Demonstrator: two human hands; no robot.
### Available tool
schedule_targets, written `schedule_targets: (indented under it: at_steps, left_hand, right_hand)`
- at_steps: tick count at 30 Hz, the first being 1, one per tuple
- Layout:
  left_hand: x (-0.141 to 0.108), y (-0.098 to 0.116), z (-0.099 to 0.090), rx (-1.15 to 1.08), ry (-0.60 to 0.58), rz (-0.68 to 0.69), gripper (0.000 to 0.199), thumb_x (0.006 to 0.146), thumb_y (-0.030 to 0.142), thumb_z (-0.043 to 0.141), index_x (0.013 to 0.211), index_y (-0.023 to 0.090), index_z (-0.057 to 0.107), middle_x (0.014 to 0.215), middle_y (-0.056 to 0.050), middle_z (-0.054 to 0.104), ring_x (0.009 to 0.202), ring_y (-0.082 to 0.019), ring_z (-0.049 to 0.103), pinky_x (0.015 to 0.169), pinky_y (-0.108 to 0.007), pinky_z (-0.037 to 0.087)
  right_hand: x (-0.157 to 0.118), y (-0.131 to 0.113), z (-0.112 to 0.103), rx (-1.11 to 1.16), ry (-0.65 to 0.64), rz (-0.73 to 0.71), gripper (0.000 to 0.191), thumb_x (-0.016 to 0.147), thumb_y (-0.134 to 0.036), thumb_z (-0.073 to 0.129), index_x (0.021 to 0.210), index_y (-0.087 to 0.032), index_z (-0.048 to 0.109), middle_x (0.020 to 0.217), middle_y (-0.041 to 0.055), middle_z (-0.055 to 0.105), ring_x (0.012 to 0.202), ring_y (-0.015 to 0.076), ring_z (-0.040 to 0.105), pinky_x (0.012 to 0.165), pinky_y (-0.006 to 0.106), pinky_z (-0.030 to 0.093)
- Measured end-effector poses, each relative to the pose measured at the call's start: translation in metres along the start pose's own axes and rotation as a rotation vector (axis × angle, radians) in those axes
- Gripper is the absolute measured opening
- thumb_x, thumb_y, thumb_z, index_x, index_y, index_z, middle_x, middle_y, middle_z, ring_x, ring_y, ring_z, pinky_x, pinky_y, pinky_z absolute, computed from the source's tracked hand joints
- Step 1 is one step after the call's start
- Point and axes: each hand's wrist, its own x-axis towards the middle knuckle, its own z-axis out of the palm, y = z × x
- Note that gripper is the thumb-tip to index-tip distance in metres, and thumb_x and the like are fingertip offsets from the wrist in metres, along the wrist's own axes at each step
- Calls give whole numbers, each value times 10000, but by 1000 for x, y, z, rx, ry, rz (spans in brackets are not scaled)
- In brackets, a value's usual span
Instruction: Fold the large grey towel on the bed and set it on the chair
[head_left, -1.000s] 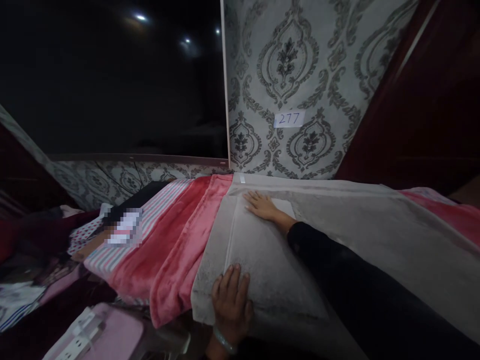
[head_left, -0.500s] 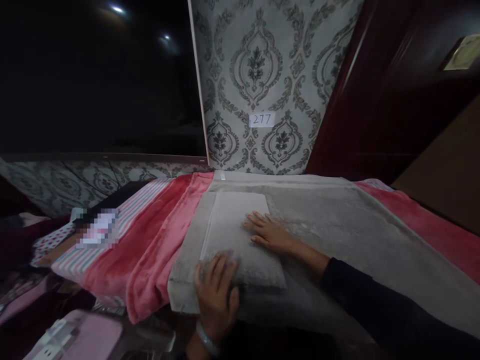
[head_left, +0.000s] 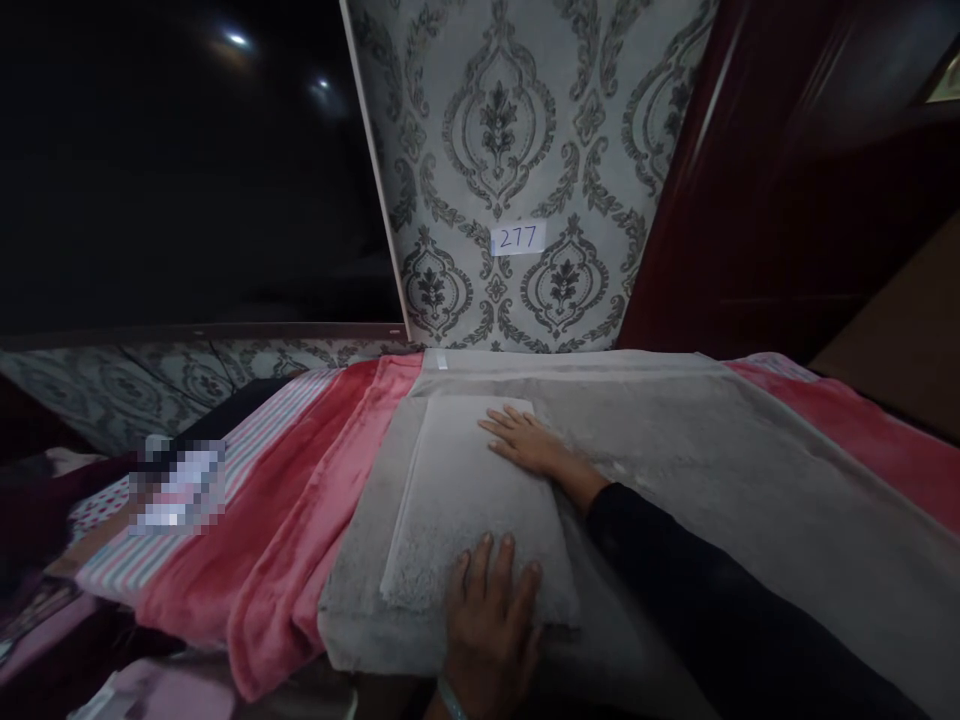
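A folded light grey plush cloth (head_left: 465, 490) lies flat on a larger grey blanket (head_left: 675, 440). My left hand (head_left: 491, 610) rests on the near edge of the folded cloth, its fingers spread and pointing away from me. Farther back, my right hand (head_left: 521, 440) lies palm down near the cloth's upper right corner, with the fingers stretched out to the left. Neither hand grips anything.
Red and pink blankets (head_left: 330, 500) and a striped cloth (head_left: 281, 410) lie to the left. Another red blanket (head_left: 862, 420) is at the right. A dark screen (head_left: 187, 180) and a wall label (head_left: 518, 238) are behind.
My left hand has moved right along the near part of the folded cloth. My right hand has shifted slightly toward the cloth's far edge. The camera view has shifted a little.
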Motion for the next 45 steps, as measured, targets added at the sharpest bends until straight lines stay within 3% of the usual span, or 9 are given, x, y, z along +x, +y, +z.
schedule_targets:
  at_steps: [7,14,19,23,28,32,36,40,45]
  left_hand:
    - [-4,1,16,3,138,-28,394,872,436,580,1202,256,699,1380,-114,637,1387,-334,466,1121,-525,314]
    - [-2,1,1,19,18,-5,446,845,388,635,1271,260,667,1456,-97,577,1400,-337,449,1139,-518,286]
    - [-3,0,2,28,4,1,457,840,397,649,1276,259,662,1457,-103,573,1373,-352,467,1121,-531,289]
    - [-2,5,1,23,-25,-8,490,848,408,641,1311,247,640,1461,-118,565,1358,-356,477,1100,-531,315]
    - [8,3,-22,-116,-40,-35,361,941,326,515,1249,209,661,1336,-112,656,1308,-283,540,1096,-480,370]
    - [23,-24,-46,-155,-39,-138,340,973,165,399,1190,185,660,1172,-78,729,1178,-192,623,1102,-432,406]
    - [28,-60,-62,63,-144,-312,414,945,211,472,1341,153,582,1417,-144,595,1369,-290,489,1141,-556,364]
    - [10,-81,-69,180,-256,-347,469,928,302,537,1377,171,567,1501,-172,507,1428,-339,418,1149,-632,312]
    - [-16,-87,-63,210,-190,-321,453,939,307,516,1376,205,583,1453,-149,563,1386,-317,474,1142,-583,318]
  right_hand:
    - [32,23,5,-35,7,120,607,1041,-567,229,1594,-326,291,1655,47,254,1508,303,248,1204,554,221]
    - [34,16,-6,-52,14,240,602,1046,-520,229,1593,-281,303,1650,93,255,1510,339,229,1159,629,273]
    - [-15,-23,-3,-51,95,91,581,1049,-511,245,1589,-307,311,1669,74,196,1538,310,129,1181,635,211]
    - [-68,-54,11,-4,27,-112,554,1046,-512,297,1561,-322,373,1669,63,190,1540,297,119,1190,624,189]
    - [-96,-69,17,15,-17,-169,540,1048,-485,310,1553,-312,391,1660,72,209,1538,295,131,1192,621,191]
    - [-90,-78,13,38,-41,-173,539,1053,-475,303,1556,-301,385,1658,79,213,1535,291,144,1190,621,201]
    - [-81,-90,12,48,-81,-214,546,1052,-464,316,1572,-300,352,1655,79,220,1533,288,154,1199,608,187]
    - [-65,-98,13,52,-104,-274,548,1042,-446,357,1578,-338,325,1645,68,258,1522,295,203,1192,604,211]
    - [-18,-118,11,42,-94,-312,566,1039,-464,363,1586,-328,309,1657,69,225,1525,293,198,1192,585,229]
